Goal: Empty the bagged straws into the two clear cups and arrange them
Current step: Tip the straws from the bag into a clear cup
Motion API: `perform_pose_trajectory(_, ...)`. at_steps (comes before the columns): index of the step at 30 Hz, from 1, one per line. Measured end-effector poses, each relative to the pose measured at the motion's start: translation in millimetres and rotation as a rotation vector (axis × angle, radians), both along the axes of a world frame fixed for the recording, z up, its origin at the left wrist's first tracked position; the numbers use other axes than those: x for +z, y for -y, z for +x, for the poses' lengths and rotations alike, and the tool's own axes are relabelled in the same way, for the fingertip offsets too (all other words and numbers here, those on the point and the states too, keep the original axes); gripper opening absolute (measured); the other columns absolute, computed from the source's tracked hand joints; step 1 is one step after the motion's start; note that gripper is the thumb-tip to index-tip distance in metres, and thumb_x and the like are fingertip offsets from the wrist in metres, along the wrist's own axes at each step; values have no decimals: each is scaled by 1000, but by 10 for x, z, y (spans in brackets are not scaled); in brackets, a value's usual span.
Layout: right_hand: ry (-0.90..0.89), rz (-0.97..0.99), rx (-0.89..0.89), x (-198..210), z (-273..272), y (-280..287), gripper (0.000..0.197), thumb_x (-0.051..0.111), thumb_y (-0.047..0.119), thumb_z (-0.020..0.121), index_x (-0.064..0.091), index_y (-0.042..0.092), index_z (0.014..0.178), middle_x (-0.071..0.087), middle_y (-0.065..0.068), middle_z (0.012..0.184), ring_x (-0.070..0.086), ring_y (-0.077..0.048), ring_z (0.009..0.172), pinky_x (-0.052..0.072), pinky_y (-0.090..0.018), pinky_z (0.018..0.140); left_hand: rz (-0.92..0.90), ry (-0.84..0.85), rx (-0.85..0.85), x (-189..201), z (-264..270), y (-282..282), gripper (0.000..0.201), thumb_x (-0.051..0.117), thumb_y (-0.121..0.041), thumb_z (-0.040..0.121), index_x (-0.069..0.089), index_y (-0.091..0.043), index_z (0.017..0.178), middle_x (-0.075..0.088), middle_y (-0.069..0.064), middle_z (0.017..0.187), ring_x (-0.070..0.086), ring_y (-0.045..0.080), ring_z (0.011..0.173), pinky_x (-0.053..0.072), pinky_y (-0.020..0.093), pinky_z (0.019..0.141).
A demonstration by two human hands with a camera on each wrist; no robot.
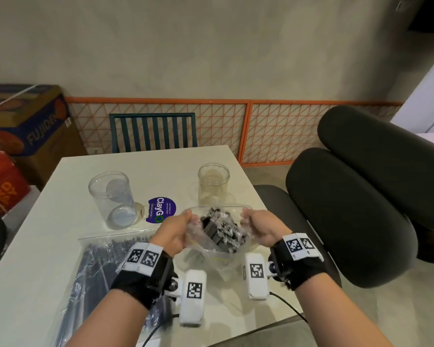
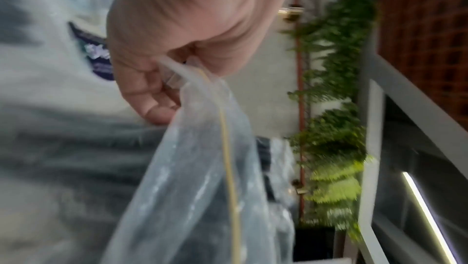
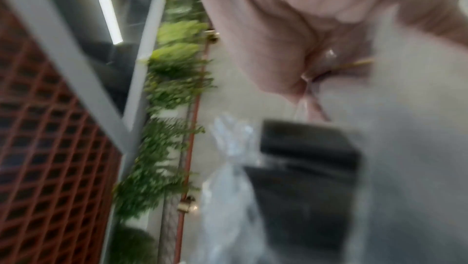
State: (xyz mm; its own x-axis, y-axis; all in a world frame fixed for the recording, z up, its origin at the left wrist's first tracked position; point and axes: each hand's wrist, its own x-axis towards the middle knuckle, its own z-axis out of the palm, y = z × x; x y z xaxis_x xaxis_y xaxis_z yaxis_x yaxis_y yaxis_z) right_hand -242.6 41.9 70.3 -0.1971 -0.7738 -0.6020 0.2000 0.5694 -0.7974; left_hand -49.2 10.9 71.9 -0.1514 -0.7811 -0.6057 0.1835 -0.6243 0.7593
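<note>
1. Nearest the person, a second bag of straws [image 1: 103, 269] lies flat on the surface [image 1: 48, 284], by the left forearm.
2. Left hand [image 1: 174, 232] and right hand [image 1: 262, 227] each have their grip clamped on one side of the plastic bag [image 1: 218, 242], mouth pulled wide between them.
3. Inside, black straws [image 1: 217, 227] point up and away.
4. Beyond stand both cups: the right cup [image 1: 213, 187] just past the bag's mouth and closer, the left cup [image 1: 113, 199] off to the side.
</note>
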Motion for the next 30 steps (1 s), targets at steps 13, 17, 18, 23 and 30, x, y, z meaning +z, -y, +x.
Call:
perform_pose_trajectory(13,214,-249,-69,-16,60,-127,10,56,0,84,54,8,78,56,-9,75,58,-17,64,52,-28,58,95,-123,-141,-56,144,-119,8,51,-10,91,51,-4,87,58,11,71,59,22,60,55,35,56)
perform_pose_trajectory(17,-49,-68,18,-93,120,-249,27,46,-5,88,56,7,111,61,-9,82,61,-19,70,54,-35,66,161,-450,82,-67,85,-145,13,33,9,94,45,3,95,55,24,91,68,30,56,57,43,58)
perform_pose_trajectory(18,6,-53,-18,-150,107,-238,33,40,-7,90,55,5,117,62,-11,87,62,-19,72,55,-34,63,179,-516,141,-113,69,-164,15,30,8,95,45,5,97,54,24,94,68,31,64,57,43,64)
perform_pose_trajectory(23,713,-26,-375,-471,132,-248,53,16,-16,87,44,1,129,50,-31,123,54,-29,116,56,-34,50,228,-609,229,-423,17,-275,26,29,13,86,48,7,103,50,19,102,54,26,97,57,44,64)
perform_pose_trajectory(30,276,-107,-30,-162,210,-410,19,55,7,78,49,22,89,47,-3,76,47,-16,67,45,-35,61,132,-493,126,-219,-26,-263,28,39,7,78,41,-9,101,47,12,69,51,24,67,49,45,71)
